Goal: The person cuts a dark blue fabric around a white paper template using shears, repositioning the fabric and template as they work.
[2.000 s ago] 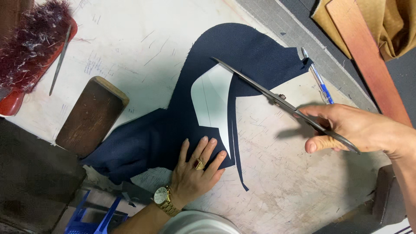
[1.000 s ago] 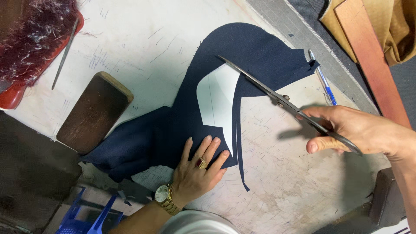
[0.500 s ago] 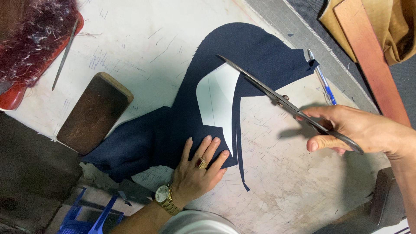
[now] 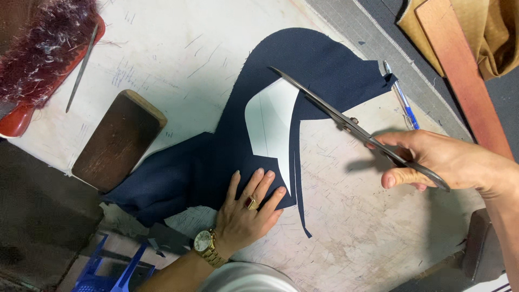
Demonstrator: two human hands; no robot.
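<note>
A tailoring workshop: a chalk-marked cutting table (image 4: 178, 38), navy cloth (image 4: 319, 65), long shears (image 4: 346, 121), and a paper pattern piece (image 4: 267, 127).

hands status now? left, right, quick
Left hand: open, pressed flat on the navy fabric.
Right hand: closed around the scissors handles, blades over the white pattern piece.

Matt navy cloth (image 4: 303, 81); smooth white paper pattern (image 4: 270, 124); dull metal scissors (image 4: 346, 121); worn dark wooden block (image 4: 119, 140).
</note>
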